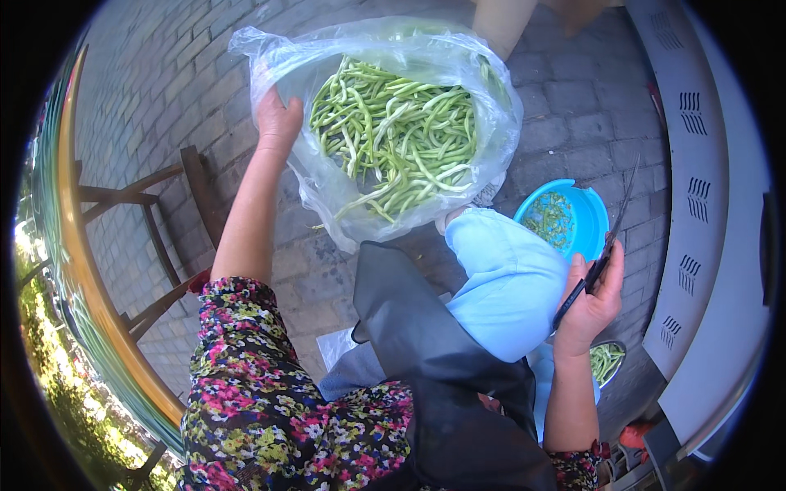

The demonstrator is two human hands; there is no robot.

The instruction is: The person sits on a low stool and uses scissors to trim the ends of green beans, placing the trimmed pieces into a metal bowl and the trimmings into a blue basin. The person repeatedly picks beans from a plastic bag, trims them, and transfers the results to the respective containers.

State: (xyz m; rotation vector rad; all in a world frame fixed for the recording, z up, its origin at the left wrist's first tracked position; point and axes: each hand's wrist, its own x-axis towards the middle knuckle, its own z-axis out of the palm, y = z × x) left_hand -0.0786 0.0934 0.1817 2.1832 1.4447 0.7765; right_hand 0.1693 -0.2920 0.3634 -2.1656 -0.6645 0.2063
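A clear plastic bag (497,159), its mouth spread wide, lies on the brick paving in front of me. Inside it is a heap of green beans (393,135). My left hand (279,119) grips the bag's left rim, its fingers partly hidden by the plastic. On the right, my right hand (592,301) holds dark scissors (599,264) with the slim blades pointing up and away. Just beyond that hand sits a blue plastic basin (592,212) with small green trimmings (549,218) in the bottom.
A metal bowl (621,368) of cut green beans stands behind my right wrist. Grey metal panels (681,184) with vents run along the right. At the left is a wooden-edged table (83,264) with dark legs. A red bag (635,434) lies lower right.
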